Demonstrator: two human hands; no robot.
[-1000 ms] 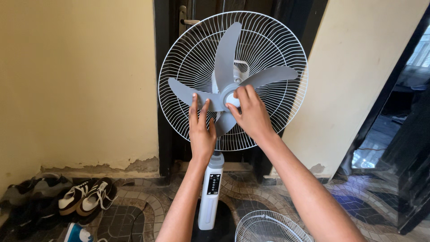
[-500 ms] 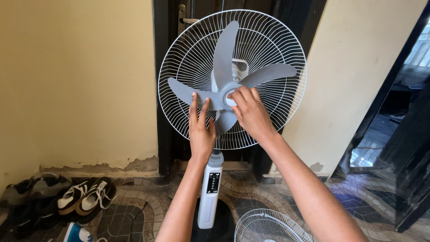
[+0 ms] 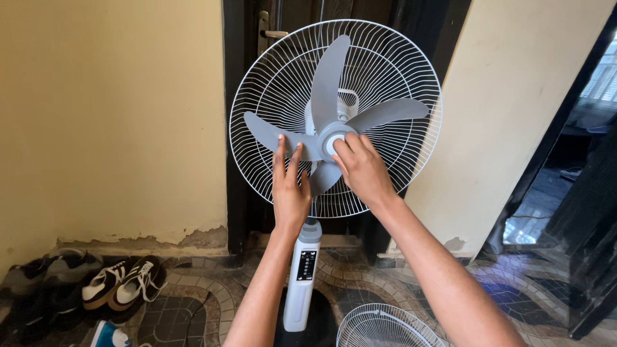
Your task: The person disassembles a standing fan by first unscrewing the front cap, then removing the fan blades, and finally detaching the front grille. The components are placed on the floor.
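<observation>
A pedestal fan stands before me with its front guard off. Its grey blades [image 3: 334,71] sit in front of the white rear wire guard [image 3: 392,64]. My left hand [image 3: 290,189] rests flat against the lower left blade, fingers pointing up. My right hand [image 3: 361,168] has its fingertips on the round white cap at the blade hub [image 3: 333,142]. The white stand [image 3: 302,276] with a dark control panel runs down between my forearms.
The removed front wire guard [image 3: 385,328] lies on the patterned tile floor at the bottom. Several shoes [image 3: 122,283] sit by the yellow wall at the left. A dark door with a handle [image 3: 270,33] is behind the fan. An open doorway is at the right.
The view has shifted slightly. My right hand's fingers have turned a little on the hub cap; my left hand stays on the blade.
</observation>
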